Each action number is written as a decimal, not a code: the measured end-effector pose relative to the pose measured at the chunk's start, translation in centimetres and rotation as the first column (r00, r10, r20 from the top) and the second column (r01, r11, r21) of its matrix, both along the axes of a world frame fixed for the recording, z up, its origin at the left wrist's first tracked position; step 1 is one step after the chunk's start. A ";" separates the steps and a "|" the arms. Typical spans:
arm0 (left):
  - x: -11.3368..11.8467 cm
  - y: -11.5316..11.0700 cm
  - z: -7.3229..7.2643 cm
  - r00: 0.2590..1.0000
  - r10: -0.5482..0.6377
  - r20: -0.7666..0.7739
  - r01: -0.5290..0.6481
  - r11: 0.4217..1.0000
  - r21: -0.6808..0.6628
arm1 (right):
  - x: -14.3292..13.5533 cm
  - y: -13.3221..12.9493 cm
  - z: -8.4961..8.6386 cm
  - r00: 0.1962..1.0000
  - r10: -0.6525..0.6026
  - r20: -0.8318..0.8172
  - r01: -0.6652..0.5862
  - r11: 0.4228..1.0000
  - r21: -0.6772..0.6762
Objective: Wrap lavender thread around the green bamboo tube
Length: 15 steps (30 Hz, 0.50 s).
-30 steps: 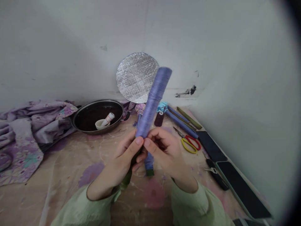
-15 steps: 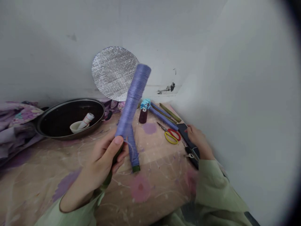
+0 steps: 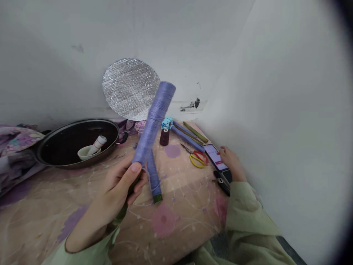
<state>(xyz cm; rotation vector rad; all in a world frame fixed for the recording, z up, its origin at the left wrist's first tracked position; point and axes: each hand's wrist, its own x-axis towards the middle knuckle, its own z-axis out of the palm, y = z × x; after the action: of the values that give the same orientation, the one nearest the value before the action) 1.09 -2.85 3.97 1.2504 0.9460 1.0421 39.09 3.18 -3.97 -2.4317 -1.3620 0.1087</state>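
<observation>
My left hand (image 3: 121, 180) is closed around the dark green lower part of a thread-wrapped stick (image 3: 154, 121). Smooth purple thread covers its upper length, and a loose strand loops near my thumb. Behind it, a second purple-wrapped piece (image 3: 153, 178) with a green end lies on the table. My right hand (image 3: 232, 162) rests at a phone (image 3: 216, 156) with a lit screen, a fingertip touching the glass and the fingers apart. Left of the phone lie scissors (image 3: 197, 159) with red and yellow handles. A dark spool of thread (image 3: 164, 137) stands farther back.
A black pan (image 3: 52, 147) holding a white bowl (image 3: 82, 152) and a white roll (image 3: 97, 144) sits at left, beside bunched floral cloth (image 3: 16, 140). More sticks (image 3: 195, 131) lie at the back. A silver disc (image 3: 129, 88) leans on the wall. Keys (image 3: 220, 181) are near the phone.
The phone's screen was dark and is now lit, with my right fingertip on it. My left hand still grips the wrapped stick; the whole view has shifted slightly.
</observation>
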 end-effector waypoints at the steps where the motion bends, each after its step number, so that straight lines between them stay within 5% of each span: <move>1: 0.0 0.1 0.0 1.000 0.000 0.007 0.000 1.000 0.000 | -0.5 0.0 0.6 0.998 0.028 -0.052 -0.026 0.999 0.035; 4: -0.2 0.4 0.0 0.999 0.018 0.029 -0.018 1.000 0.000 | -3.3 -0.6 2.9 0.964 0.207 -0.169 -0.174 0.966 0.191; 8: -0.3 0.6 0.1 0.998 -0.005 0.061 0.006 1.000 -0.008 | -10.1 -2.4 6.4 0.777 0.574 -0.259 -0.469 0.802 0.369; 9: -0.3 0.6 0.2 0.998 0.011 0.069 -0.010 1.000 -0.012 | -12.0 -3.0 7.2 0.693 0.669 -0.268 -0.544 0.730 0.414; 11: -0.4 0.7 0.2 0.995 0.019 0.093 -0.019 1.000 -0.009 | -15.5 -4.1 8.5 0.395 0.895 -0.207 -0.687 0.438 0.580; 12: -0.5 0.7 0.2 0.994 0.029 0.102 -0.029 1.000 -0.005 | -17.0 -4.4 8.9 0.314 0.936 -0.159 -0.700 0.341 0.628; 14: -0.7 0.7 0.1 0.993 0.044 0.112 -0.045 0.999 0.008 | -19.6 -4.7 9.4 0.213 0.971 -0.110 -0.691 0.229 0.686; 15: -0.7 0.7 0.1 0.992 0.062 0.109 -0.064 0.998 0.014 | -20.7 -4.7 9.4 0.215 0.972 -0.099 -0.678 0.222 0.701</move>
<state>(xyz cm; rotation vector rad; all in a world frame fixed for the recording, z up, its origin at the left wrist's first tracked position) 0.36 -2.14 4.04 1.1717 0.8994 1.1587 18.35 -1.53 5.46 -0.7359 -1.9563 0.5721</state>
